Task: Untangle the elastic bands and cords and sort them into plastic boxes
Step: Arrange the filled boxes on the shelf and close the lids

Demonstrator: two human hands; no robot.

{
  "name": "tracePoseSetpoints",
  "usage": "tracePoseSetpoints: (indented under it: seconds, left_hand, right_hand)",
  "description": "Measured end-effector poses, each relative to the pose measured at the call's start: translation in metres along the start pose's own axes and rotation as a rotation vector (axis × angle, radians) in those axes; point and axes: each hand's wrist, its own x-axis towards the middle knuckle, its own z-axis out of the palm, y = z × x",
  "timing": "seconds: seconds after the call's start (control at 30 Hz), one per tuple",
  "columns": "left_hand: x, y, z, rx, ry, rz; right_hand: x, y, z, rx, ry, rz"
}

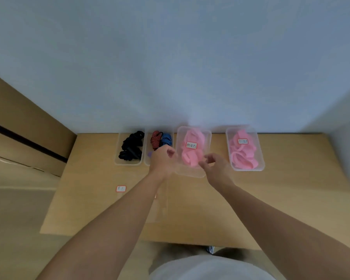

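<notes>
Four clear plastic boxes stand along the far edge of the table (291,199). The leftmost box (117,158) holds black bands (130,146). The second box (147,161) holds red-striped bands (155,140) and blue-striped bands (167,139). The third box (190,172), full of pink bands (192,152) and bearing a red-edged label, looks blurred and raised off the table. My left hand (162,160) curls against its left edge. My right hand (215,166) hovers at its near right corner with fingers apart. The fourth box (259,164) at the right holds more pink bands (242,156).
A small red-edged label (121,188) lies on the table at the near left, beside a faint transparent lid-like piece (164,201) under my left forearm. A wall rises right behind the boxes. Brown cardboard (18,128) stands to the left of the table.
</notes>
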Motion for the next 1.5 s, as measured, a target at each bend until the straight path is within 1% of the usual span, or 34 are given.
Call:
tracePoseSetpoints:
  seconds: [0.1,0.27,0.4,0.57,0.8,0.97,1.13,1.37,1.5]
  left_hand:
    - [0.008,0.004,-0.002,0.018,0.016,-0.033]
    - [0.017,0.009,0.000,-0.020,0.006,-0.054]
    - [0.033,0.012,-0.001,0.023,-0.071,0.006]
    - [0.043,0.013,0.000,0.029,-0.062,0.050]
    - [0.054,0.016,-0.002,0.060,-0.095,-0.004]
    - [0.059,0.023,0.003,-0.039,-0.088,-0.101]
    - [0.065,0.028,0.007,0.013,-0.067,-0.072]
    - [0.070,0.026,0.014,0.120,-0.070,0.026]
    - [0.068,0.028,0.015,0.163,-0.048,0.065]
  right_hand:
    - [0.009,0.000,0.002,0.031,-0.030,-0.022]
    - [0.014,-0.004,0.002,-0.007,-0.031,-0.052]
    - [0.021,-0.009,0.000,-0.059,-0.049,-0.120]
    - [0.031,-0.009,-0.002,-0.071,-0.106,-0.103]
    - [0.041,-0.026,0.002,-0.065,-0.146,-0.097]
    - [0.053,-0.036,0.011,-0.087,-0.149,-0.126]
    - [0.065,-0.041,0.013,-0.172,-0.171,-0.060]
    - [0.076,-0.043,0.016,-0.316,-0.194,-0.110]
    - [0.083,-0.036,0.016,-0.333,-0.207,-0.108]
